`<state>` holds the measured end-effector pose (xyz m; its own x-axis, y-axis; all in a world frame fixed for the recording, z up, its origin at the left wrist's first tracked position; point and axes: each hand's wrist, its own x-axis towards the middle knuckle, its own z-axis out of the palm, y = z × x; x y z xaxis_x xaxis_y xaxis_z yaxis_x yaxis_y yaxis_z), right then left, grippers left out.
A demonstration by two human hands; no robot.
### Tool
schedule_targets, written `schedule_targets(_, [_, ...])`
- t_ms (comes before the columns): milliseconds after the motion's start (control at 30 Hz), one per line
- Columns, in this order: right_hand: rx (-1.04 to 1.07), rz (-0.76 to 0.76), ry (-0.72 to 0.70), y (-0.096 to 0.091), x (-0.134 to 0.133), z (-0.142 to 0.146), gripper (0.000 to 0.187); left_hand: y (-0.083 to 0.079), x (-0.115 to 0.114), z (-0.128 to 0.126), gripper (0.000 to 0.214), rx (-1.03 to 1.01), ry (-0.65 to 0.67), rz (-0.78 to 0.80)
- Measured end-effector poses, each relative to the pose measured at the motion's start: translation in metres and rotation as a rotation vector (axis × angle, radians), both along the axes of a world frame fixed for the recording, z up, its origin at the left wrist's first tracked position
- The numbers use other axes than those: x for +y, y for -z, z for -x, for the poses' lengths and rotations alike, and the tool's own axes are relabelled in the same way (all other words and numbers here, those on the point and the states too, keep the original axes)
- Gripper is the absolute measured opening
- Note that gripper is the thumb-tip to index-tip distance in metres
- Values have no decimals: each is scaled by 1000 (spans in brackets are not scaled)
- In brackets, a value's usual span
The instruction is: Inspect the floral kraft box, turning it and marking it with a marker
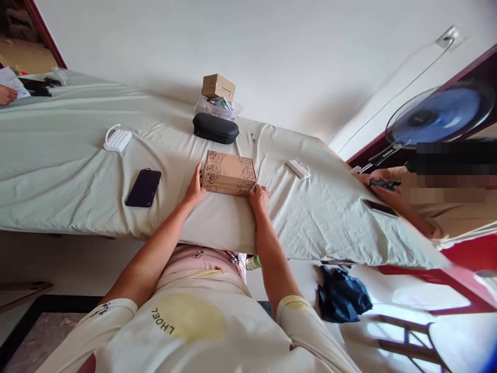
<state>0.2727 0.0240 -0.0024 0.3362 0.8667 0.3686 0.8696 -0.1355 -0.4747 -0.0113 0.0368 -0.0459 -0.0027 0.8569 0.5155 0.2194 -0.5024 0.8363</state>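
Note:
A small brown cardboard box sits on the cloth-covered table in front of me, with black scribbled loops drawn at its corners. My left hand grips the box's left side, fingers along the side and thumb near the front lower edge. At the front right corner, my right hand is closed around what looks like a thin pen, its dark tip close to the box. Most of the pen is hidden by the fingers. Behind the box lies a black zip case.
A phone and a white power bank lie to the left, another white power bank to the right. A clear plastic bin holds a smaller carton. A person sits at the right end near a fan; another hand shows far left.

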Motion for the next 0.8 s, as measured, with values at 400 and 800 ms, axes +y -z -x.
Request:
schedule_targets(400, [130,-23,39,-6,-1,10,37,-59,-81,101,70,342,-542,9])
schedule_targets(800, [399,-384,36,5,13,-5,34,-58,-115,144,82,968,-889,588])
